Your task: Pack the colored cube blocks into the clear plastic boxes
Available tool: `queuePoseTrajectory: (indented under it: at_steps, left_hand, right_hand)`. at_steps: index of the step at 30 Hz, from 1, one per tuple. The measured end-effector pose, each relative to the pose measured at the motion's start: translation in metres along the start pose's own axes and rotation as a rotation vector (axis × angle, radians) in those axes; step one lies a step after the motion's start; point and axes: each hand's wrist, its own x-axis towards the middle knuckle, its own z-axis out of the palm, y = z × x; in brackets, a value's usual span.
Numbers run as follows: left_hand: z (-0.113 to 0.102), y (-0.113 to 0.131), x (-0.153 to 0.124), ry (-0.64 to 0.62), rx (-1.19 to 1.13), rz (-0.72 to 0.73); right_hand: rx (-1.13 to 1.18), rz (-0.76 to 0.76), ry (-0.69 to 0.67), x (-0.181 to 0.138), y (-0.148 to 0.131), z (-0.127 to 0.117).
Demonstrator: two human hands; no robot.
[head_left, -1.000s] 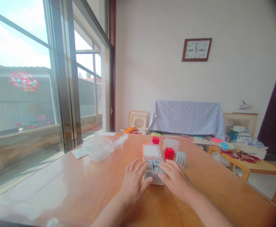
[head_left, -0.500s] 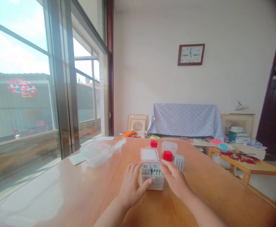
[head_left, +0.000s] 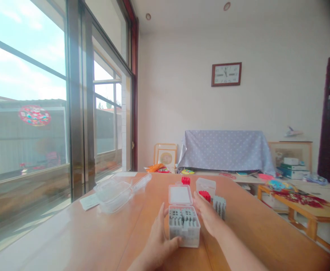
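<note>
A clear plastic box [head_left: 184,238] stands on the wooden table in front of me, its lid [head_left: 180,194] folded back behind it. Grey toothed blocks [head_left: 183,216] fill it, in two stacks side by side. Along its left side is my left hand [head_left: 162,235], fingers stretched and thumb reaching across the front left corner. My right hand [head_left: 210,215] lies open to the right of the box and lid, fingers extended forward. It partly covers a red block [head_left: 204,195]. A grey ribbed block [head_left: 219,206] stands just beyond that wrist.
Another red block [head_left: 185,181] and a small clear box [head_left: 206,185] sit farther back. Larger clear containers [head_left: 112,197] and a paper slip [head_left: 89,202] lie at the left, near the window. A low wooden table [head_left: 317,211] stands off to the right.
The view has tilted up a little, so things sit lower. My right hand now reaches farther forward beside the lid, in front of the red block. My left hand stays beside the box.
</note>
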Motion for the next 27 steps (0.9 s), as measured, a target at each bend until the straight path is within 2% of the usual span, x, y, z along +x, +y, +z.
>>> queuePoseTrajectory:
  at_steps: [3, 8, 12, 16, 21, 27]
  left_hand:
    - [0.000, -0.004, 0.000, -0.023, -0.048, -0.003]
    - [-0.006, 0.003, -0.002, -0.030, -0.042, -0.035]
    - [-0.012, 0.012, 0.000, 0.034, -0.094, -0.095]
    - [-0.013, 0.016, 0.004, 0.099, -0.130, -0.113]
    - [-0.015, 0.026, 0.005, 0.102, 0.040, -0.001]
    - [-0.016, 0.036, 0.000, 0.032, 0.204, 0.104]
  right_hand:
    - [0.013, -0.001, -0.045, -0.001, -0.008, 0.002]
    - [-0.073, -0.115, -0.092, -0.014, -0.011, -0.001]
    - [-0.170, -0.148, -0.027, -0.034, -0.010, -0.002]
    - [-0.246, -0.182, -0.093, -0.054, -0.011, 0.001]
    - [-0.444, -0.279, -0.059, -0.069, -0.006, 0.001]
    - [-0.572, -0.375, -0.042, -0.078, 0.000, 0.001]
